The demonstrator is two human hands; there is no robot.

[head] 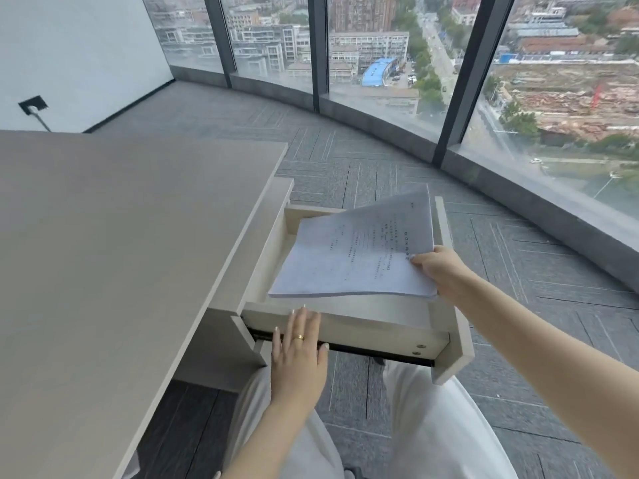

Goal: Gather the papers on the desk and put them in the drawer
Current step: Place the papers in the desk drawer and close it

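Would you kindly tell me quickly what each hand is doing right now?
Left hand: open, fingers flat against the side of the pulled-out drawer.
Right hand: closed, pinching the papers by one corner above the drawer.

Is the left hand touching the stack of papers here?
Apart. In the head view the left hand rests flat on the drawer wall, with bare wall showing between it and the papers.

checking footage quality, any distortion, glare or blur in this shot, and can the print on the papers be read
Head view: wide-angle bend curves the window frames; soft even daylight, faint shadow under the papers in the drawer; hazy reflections on the glass; print on the papers too small to read; right hand and left hand fairly sharp.
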